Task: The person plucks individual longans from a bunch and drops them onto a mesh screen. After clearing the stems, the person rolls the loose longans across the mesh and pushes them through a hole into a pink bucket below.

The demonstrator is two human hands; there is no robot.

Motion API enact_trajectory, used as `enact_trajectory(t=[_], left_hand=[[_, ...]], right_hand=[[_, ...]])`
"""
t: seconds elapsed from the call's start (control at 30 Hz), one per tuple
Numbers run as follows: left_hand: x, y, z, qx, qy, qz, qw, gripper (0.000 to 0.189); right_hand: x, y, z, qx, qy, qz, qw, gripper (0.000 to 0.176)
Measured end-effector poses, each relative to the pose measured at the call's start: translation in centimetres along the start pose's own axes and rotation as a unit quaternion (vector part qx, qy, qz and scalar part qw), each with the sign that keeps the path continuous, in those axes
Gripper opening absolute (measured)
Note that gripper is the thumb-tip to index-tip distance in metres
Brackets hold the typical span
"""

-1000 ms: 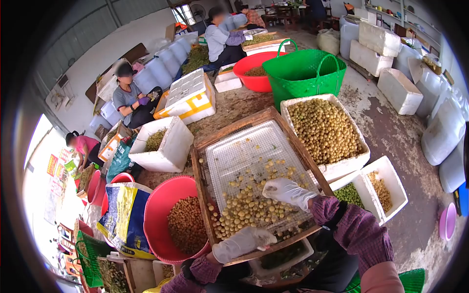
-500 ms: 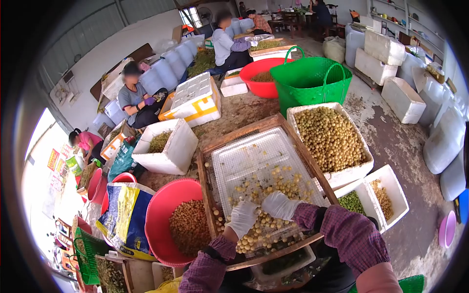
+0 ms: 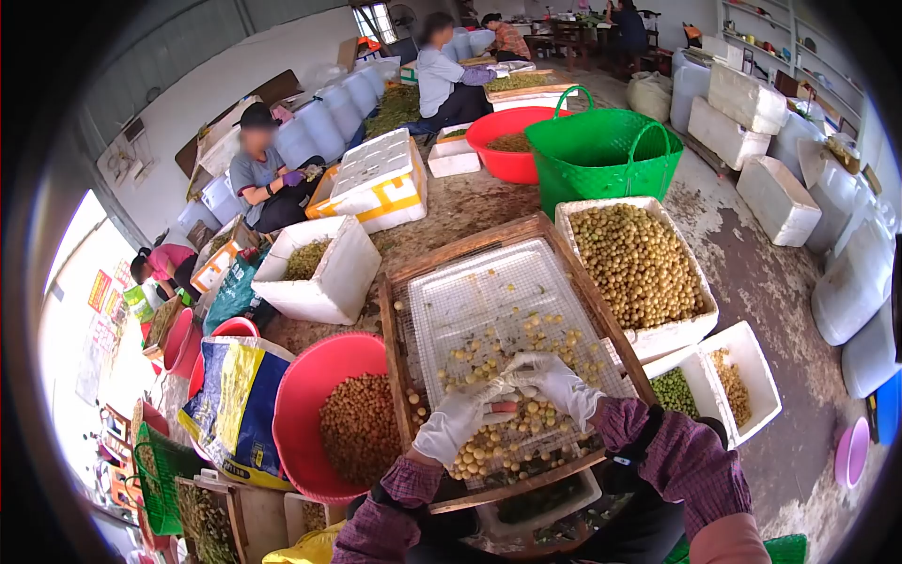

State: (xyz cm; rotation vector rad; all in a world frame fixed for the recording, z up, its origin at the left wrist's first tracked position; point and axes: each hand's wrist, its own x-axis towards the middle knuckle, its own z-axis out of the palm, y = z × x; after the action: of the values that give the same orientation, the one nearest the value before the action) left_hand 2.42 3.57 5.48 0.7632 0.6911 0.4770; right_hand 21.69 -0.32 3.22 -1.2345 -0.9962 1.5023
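My left hand point(image 3: 460, 415), in a white glove with a bare fingertip showing, and my gloved right hand point(image 3: 554, 381) meet above a wood-framed mesh screen point(image 3: 470, 287). The fingers of both hands are bent and pinched together at the tips; what they hold, if anything, is too small to make out. Loose yellowish round fruits point(image 3: 507, 449) lie thickly on the mesh beneath and nearer to me, with some scattered further up among bits of leaf. Under the screen's near end sits a pale tray point(image 3: 590, 491), partly hidden.
Left of the screen stands a red basin point(image 3: 310, 376) of brownish fruits. On the right are a white foam box point(image 3: 709, 315) heaped with fruits and a smaller divided foam box point(image 3: 763, 350). A green basket point(image 3: 601, 155) stands beyond. Several people work further back.
My hands have come together from slightly apart and risen a little off the fruits, fingertips now meeting. The view has shifted slightly.
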Motion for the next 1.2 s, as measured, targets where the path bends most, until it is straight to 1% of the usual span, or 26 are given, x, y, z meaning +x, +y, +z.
enact_trajectory(t=[0.03, 0.07, 0.13, 0.17, 0.2, 0.23, 0.27, 0.37, 0.43, 0.53, 0.57, 0.63, 0.67, 0.73, 0.77, 0.83, 0.87, 0.93, 0.97, 1.03, 1.07, 1.13, 1.17, 1.2], left_hand=[[-0.2, -0.2, -0.1, -0.021, -0.011, -0.011, 1.0, 0.032], [-0.5, -0.3, -0.2, 0.035, -0.006, 0.001, 0.999, 0.032], [-0.9, -0.3, -0.1, 0.147, 0.004, 0.023, 0.989, 0.034], [-1.0, -0.3, 0.0, 0.163, 0.009, 0.016, 0.986, 0.032], [-1.1, -0.2, 0.0, 0.178, 0.014, 0.009, 0.984, 0.031], [-1.2, -0.1, 0.0, 0.193, 0.02, 0.003, 0.981, 0.03], [-1.3, -0.1, -0.2, 0.21, 0.004, 0.008, 0.978, 0.029], [-1.5, -0.3, -0.5, 0.278, -0.029, 0.016, 0.96, 0.028], [-2.0, -0.3, -0.3, 0.346, -0.034, 0.012, 0.938, 0.027], [-2.2, -0.9, -0.2, 0.381, -0.072, 0.01, 0.922, 0.027], [-2.4, -0.8, -0.2, 0.382, -0.069, -0.001, 0.922, 0.027], [-2.7, -0.3, -0.2, 0.383, -0.064, -0.024, 0.921, 0.026], [-2.8, -0.2, 0.1, 0.414, -0.046, 0.0, 0.909, 0.025], [-3.1, 0.1, 0.9, 0.473, -0.007, 0.047, 0.88, 0.023], [-3.0, 0.0, 1.0, 0.462, 0.0, 0.046, 0.886, 0.021], [-2.9, -0.3, 1.0, 0.438, 0.015, 0.043, 0.898, 0.018], [-2.9, -0.4, 1.0, 0.456, 0.023, 0.067, 0.887, 0.017], [-3.0, -0.4, 1.2, 0.49, 0.04, 0.114, 0.863, 0.014], [-2.8, -0.7, 0.9, 0.485, 0.041, 0.124, 0.864, 0.013], [-2.5, -1.1, 0.5, 0.477, 0.042, 0.145, 0.866, 0.012], [-2.6, -1.1, 0.5, 0.432, 0.046, 0.126, 0.892, 0.012], [-2.9, -0.7, 0.8, 0.339, 0.055, 0.088, 0.935, 0.012], [-2.9, -0.7, 0.7, 0.321, 0.058, 0.086, 0.942, 0.012], [-2.8, -0.7, 0.5, 0.301, 0.061, 0.084, 0.948, 0.013]], right_hand=[[-0.4, -0.1, 0.2, -0.042, -0.004, -0.026, 0.999, 0.013], [-0.7, -0.1, 0.3, -0.084, -0.009, -0.053, 0.995, 0.013], [-0.6, 0.6, 0.6, -0.161, 0.004, -0.154, 0.975, 0.016], [-0.6, 0.9, 0.6, -0.199, 0.011, -0.204, 0.958, 0.018], [-0.8, 1.1, 0.5, -0.242, 0.014, -0.189, 0.952, 0.018], [-1.5, 0.1, 0.8, -0.284, 0.016, -0.175, 0.943, 0.018], [-2.0, -0.5, 1.0, -0.325, 0.018, -0.16, 0.932, 0.018], [-2.1, -0.4, 0.9, -0.33, -0.019, -0.183, 0.926, 0.018], [-2.3, -0.4, 0.9, -0.409, -0.033, -0.211, 0.887, 0.018], [-3.1, -1.3, 1.2, -0.517, -0.048, -0.256, 0.816, 0.02], [-3.4, -1.8, 1.4, -0.55, -0.052, -0.271, 0.788, 0.02], [-3.6, -1.9, 1.5, -0.571, -0.046, -0.285, 0.769, 0.02], [-3.7, -2.0, 1.6, -0.581, -0.042, -0.292, 0.758, 0.019], [-3.9, -2.3, 1.9, -0.598, -0.042, -0.277, 0.751, 0.02], [-4.0, -2.5, 2.0, -0.606, -0.042, -0.269, 0.747, 0.021], [-4.1, -2.7, 2.1, -0.61, -0.044, -0.263, 0.746, 0.021], [-4.2, -2.9, 2.2, -0.612, -0.046, -0.259, 0.746, 0.021], [-4.4, -3.2, 2.6, -0.601, -0.049, -0.238, 0.761, 0.022], [-4.5, -3.3, 2.7, -0.596, -0.049, -0.227, 0.769, 0.022], [-4.5, -3.0, 2.7, -0.558, -0.042, -0.242, 0.793, 0.023], [-4.5, -2.8, 2.7, -0.539, -0.039, -0.249, 0.804, 0.023], [-3.9, -1.8, 2.5, -0.412, -0.046, -0.236, 0.879, 0.022], [-3.7, -1.5, 2.3, -0.346, -0.049, -0.227, 0.909, 0.021], [-3.6, -1.2, 1.9, -0.264, -0.058, -0.136, 0.953, 0.02]])
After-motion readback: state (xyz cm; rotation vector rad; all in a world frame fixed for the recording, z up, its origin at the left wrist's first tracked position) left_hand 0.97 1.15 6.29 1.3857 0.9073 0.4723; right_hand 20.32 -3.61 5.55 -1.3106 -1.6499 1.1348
